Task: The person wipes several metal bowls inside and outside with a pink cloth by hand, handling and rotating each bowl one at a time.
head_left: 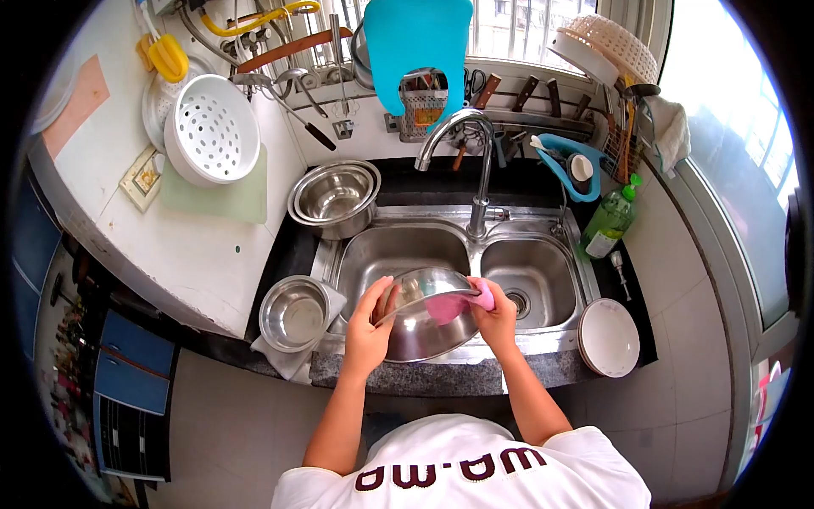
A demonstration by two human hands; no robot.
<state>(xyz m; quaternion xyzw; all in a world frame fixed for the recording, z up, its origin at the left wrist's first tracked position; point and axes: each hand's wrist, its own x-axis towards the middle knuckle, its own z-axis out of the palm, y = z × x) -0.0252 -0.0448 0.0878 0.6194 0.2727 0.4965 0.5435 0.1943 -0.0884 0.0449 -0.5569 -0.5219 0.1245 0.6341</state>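
Tilted over the front of the left sink basin point(373, 252) is a large shiny metal bowl point(424, 331). My left hand point(370, 327) grips its left rim, with the fingers partly behind the metal. At the right rim, my right hand point(494, 319) is closed on a pink cloth point(484, 294) that lies against the bowl; some fingers are hidden. Pink also shows on the bowl's shiny surface. The chrome faucet point(485, 165) stands behind, between the two basins.
Stacked metal bowls point(335, 197) stand back left, a smaller metal bowl point(293, 314) front left. Right of the small basin point(530, 276) are white plates point(609, 338) and a green soap bottle point(610, 219). A blue basket point(570, 174) sits behind.
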